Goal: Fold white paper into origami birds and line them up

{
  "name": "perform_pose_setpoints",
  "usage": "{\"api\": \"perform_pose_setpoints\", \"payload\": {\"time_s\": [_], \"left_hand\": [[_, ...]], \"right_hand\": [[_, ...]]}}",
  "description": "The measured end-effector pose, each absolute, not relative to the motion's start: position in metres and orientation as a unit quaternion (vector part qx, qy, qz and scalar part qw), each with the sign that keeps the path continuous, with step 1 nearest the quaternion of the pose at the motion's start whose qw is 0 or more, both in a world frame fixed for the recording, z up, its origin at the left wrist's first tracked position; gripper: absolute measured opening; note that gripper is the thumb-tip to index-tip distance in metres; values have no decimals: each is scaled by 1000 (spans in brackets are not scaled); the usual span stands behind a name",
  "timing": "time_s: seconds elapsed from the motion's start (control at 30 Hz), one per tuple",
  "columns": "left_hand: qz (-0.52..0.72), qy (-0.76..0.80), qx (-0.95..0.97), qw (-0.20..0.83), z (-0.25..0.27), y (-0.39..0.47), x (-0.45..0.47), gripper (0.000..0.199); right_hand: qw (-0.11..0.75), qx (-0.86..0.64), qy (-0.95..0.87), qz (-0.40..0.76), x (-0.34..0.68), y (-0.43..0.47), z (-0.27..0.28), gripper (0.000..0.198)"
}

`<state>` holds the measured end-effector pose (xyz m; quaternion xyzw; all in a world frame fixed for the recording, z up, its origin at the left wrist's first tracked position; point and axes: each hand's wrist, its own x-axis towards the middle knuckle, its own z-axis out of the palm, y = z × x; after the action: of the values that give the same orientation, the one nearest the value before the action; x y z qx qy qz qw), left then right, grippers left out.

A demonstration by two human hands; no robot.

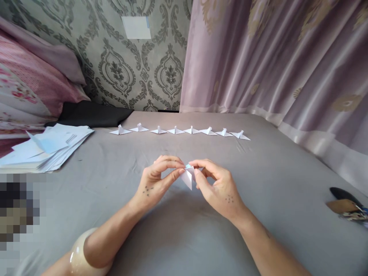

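Between my two hands is a small folded white paper figure (189, 179), with a pale blue patch at its top. My left hand (156, 180) pinches its left edge between thumb and fingers. On the other side, my right hand (214, 182) grips the paper's right part, the thumb in front and some fingers hidden behind. A pointed flap hangs down between the thumbs. Farther back, a row of several similar folded paper figures (175, 130) stands on the grey cloth surface (184, 234), each with flat side points and an upright middle.
A stack of white paper sheets (54, 147) lies at the left, before a black cloth (94, 113). At the right edge are a dark object (343, 194), a brown flat piece (341, 206) and keys (355, 215). Pink curtains (244, 57) hang behind. A blurred patch covers the lower left.
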<state>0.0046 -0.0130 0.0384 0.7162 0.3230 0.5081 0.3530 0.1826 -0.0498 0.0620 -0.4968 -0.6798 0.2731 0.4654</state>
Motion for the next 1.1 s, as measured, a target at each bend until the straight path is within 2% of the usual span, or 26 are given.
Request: {"api": "perform_pose_setpoints", "payload": {"time_s": [0.27,0.37,0.47,0.6,0.77,0.93,1.1], "left_hand": [[494,363,667,423,44,-20,8,7],[485,400,628,459,45,-20,10,11],[459,430,557,543,48,-17,12,16],[438,439,493,610,48,-14,15,19],[402,448,476,641,42,-13,14,23],[347,413,441,717,36,-9,9,31],[333,440,438,709,36,-8,8,24]], "right_hand": [[471,-500,-668,287,180,-47,62,13],[448,-520,-628,366,182,-45,61,15],[410,-541,-572,460,184,-43,62,21],[390,-556,-526,512,181,-43,63,30],[363,-551,-480,579,176,-42,57,22],[379,-564,-438,588,181,-38,53,19],[384,-567,-443,579,183,-36,52,24]]}}
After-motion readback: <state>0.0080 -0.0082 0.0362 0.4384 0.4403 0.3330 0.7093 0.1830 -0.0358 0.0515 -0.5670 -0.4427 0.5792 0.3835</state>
